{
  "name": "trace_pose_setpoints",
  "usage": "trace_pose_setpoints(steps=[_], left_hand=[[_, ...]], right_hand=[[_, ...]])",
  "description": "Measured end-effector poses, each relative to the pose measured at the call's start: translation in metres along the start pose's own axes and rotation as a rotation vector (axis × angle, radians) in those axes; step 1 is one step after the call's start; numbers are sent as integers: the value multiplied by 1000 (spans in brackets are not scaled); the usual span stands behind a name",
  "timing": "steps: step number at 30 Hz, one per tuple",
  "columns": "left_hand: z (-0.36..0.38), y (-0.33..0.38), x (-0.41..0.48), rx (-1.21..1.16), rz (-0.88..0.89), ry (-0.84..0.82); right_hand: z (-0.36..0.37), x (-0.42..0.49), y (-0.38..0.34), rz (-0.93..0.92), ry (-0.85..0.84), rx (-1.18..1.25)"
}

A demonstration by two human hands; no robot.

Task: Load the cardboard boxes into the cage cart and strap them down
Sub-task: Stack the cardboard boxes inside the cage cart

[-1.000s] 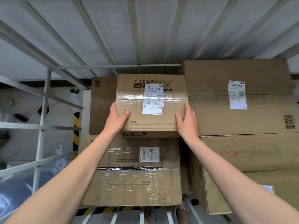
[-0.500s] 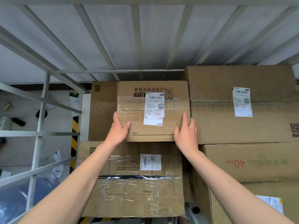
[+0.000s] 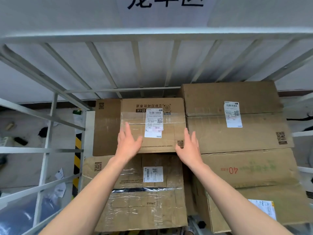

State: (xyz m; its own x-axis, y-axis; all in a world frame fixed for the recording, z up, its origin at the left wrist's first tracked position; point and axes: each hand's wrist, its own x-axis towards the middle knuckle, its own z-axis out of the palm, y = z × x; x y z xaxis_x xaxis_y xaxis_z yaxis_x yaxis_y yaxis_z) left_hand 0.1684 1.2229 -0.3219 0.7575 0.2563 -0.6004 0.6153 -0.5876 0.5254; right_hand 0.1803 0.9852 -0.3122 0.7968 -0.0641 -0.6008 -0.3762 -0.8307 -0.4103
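I look down from head height into a white metal cage cart (image 3: 44,150) whose barred walls rise on the left and across the far side. Two bare arms reach forward from the near edge.

The left hand (image 3: 128,144) lies with straight, slightly spread fingers over the near left corner of a small brown cardboard box (image 3: 171,133). The right hand (image 3: 189,149) has its fingers straight and close together at the box's near right corner. Neither hand curls around anything, and I cannot tell whether the palms actually touch the cardboard.

The small box carries a white shipping label (image 3: 153,122) and a band of clear tape across its top. It sits in the middle of the cart on top of a larger cardboard box wrapped in clear tape (image 3: 144,206), which extends nearer to me. Just left of the small box stands a darker plain brown carton (image 3: 106,129), touching it.

On the right, a big tan cardboard box with a white label (image 3: 237,141) sits against the small box's side. It is stacked on a wide cardboard box printed with a red 40 (image 3: 254,168).

Beyond the far bars is a white sign with large black characters (image 3: 162,11). Outside the left wall, a yellow and black striped post (image 3: 77,156) stands on the grey floor (image 3: 22,167).
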Motion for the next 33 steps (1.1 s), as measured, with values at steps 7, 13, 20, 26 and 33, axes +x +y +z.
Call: trace_pose_setpoints(steps=[7, 13, 20, 26, 33], left_hand=[[4, 72, -127, 224, 236, -136], [55, 150, -256, 360, 332, -264], [176, 284, -397, 398, 601, -388], [314, 396, -541, 427, 893, -455], [456, 480, -678, 542, 1107, -628]], right_hand=[[-74, -120, 18, 64, 19, 17], [-155, -229, 69, 89, 112, 34], [-254, -358, 221, 228, 337, 116], [-336, -469, 400, 419, 552, 191], [-402, -579, 570, 629, 778, 363]])
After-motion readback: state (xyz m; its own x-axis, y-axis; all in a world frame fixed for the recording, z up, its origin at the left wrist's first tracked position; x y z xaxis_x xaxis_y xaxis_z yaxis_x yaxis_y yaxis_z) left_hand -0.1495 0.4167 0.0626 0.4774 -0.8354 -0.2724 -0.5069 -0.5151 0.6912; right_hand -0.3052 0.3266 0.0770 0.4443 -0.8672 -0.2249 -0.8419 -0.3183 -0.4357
